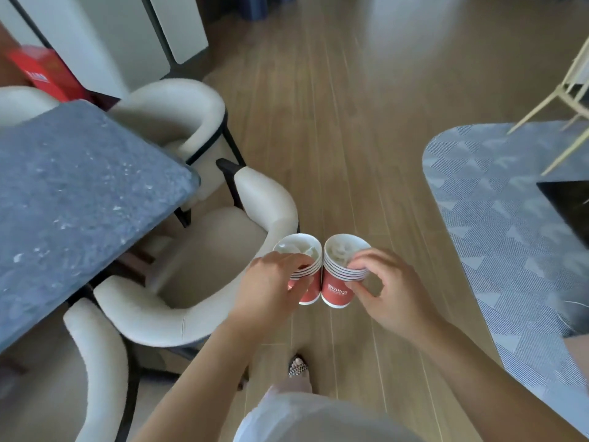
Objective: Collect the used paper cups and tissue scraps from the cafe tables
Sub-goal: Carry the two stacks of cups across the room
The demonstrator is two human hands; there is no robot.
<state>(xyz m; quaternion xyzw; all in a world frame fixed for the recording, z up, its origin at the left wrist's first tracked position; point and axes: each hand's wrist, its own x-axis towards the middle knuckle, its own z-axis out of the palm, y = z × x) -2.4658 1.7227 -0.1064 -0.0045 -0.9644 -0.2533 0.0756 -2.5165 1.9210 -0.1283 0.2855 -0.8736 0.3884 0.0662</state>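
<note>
Single view, worn on my head, wide-angle. It faces forward and steeply down, over my own front to the floor (350, 122). My left hand (271, 282) and right hand (390, 290) sit low centre, near the lens, holding the left cup stack (314, 288) and right cup stack (338, 290); the cup mouths are seen from above. Left of the grip: table (79, 193), chairs (159, 311). Right of it: rug (510, 234). Beyond it, boards run toward the top edge.

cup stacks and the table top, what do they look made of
Left cup stack and right cup stack: paper by the look, with matte red printed walls and thin rolled white rims nested close. Table top: probably stone or a stone-look slab, dark grey with pale flecks; the blur leaves open which.
</note>
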